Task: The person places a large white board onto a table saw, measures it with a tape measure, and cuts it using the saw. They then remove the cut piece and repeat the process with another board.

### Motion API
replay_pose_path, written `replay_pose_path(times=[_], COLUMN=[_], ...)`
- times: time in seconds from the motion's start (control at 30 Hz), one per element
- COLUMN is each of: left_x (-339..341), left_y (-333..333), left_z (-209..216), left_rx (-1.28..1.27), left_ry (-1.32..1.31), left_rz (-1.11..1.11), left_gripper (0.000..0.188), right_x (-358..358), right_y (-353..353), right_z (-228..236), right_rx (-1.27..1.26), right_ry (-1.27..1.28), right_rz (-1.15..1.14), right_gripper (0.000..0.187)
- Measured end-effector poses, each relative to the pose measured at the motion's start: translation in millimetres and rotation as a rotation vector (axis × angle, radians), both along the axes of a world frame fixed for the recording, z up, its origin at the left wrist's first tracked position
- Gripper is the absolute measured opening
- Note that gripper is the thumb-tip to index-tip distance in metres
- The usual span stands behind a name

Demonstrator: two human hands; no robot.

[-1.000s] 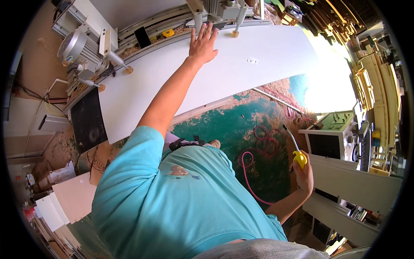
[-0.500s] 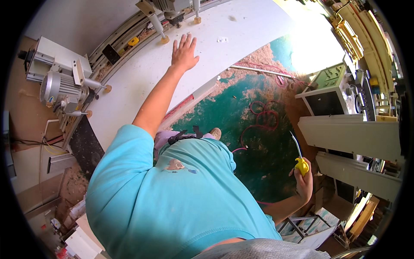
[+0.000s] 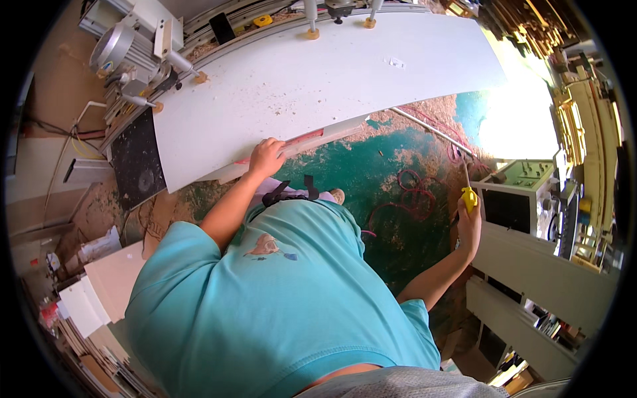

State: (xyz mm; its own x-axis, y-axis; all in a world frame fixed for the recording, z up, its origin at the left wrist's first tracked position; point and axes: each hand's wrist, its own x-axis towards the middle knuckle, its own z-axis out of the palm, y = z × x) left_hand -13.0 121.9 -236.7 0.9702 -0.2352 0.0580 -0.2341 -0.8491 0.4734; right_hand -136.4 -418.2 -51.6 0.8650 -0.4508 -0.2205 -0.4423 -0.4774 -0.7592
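A long white panel [image 3: 265, 93] lies across the machine bed ahead of me, with sawdust crumbs scattered on it. At its near edge is my left hand [image 3: 267, 157], its fingers bent over that edge. Out to my right, my right hand [image 3: 470, 225] is closed around a yellow air blow gun [image 3: 470, 198]. The gun's thin metal nozzle points away from me, over the floor beside a cabinet. Clamp posts with round tan pads [image 3: 312, 33] stand at the panel's far edge.
Electric motors [image 3: 126, 56] sit at the far left. A black phone-like slab [image 3: 221, 28] and a yellow tape measure [image 3: 263, 20] lie behind the panel. A red hose [image 3: 415, 196] coils on the green, sawdust-strewn floor [image 3: 332, 172]. At right stands a control cabinet [image 3: 521, 189] beside stacked boards [image 3: 531, 265].
My left hand has come back from above the panel's far side to its near edge. My right hand has moved forward with the blow gun. The view has shifted.
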Motion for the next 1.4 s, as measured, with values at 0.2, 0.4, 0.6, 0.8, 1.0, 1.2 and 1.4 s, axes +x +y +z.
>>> replay_pose_path(times=[0.2,0.4,0.6,0.8,1.0,1.2,1.4], left_x=[-42.3,-104.9,-107.0,-55.5,-4.3,-34.5,-92.2], left_y=[35.9,88.1,150.1,193.4,186.0,218.5,300.2], left_z=[-29.3,-103.5,-77.4,-60.0,-4.3,2.5,28.1], left_rx=[-0.359,-0.808,-1.565,-1.742,-1.818,-1.616,-1.33], left_ry=[0.014,-0.006,-0.02,-0.219,-0.443,-0.344,-0.42], left_rz=[0.681,1.377,1.564,1.851,1.968,1.89,1.867], left_gripper=[0.026,0.03,0.024,0.05,0.055,0.056,0.056], right_x=[130.8,166.0,162.7,130.5,173.6,209.6,257.3], right_y=[49.3,220.2,352.6,351.0,121.0,-24.3,148.7], right_z=[-74.5,-80.9,-61.8,-46.2,-107.6,-166.1,-262.2], right_rx=[-0.001,0.203,0.029,0.051,-0.089,0.179,0.251], right_ry=[0.118,0.376,0.303,0.304,0.127,-0.093,-0.079], right_rz=[0.487,0.975,1.169,1.238,0.273,-0.549,-0.795], right_gripper=[0.042,0.039,0.045,0.048,0.042,0.029,0.041])
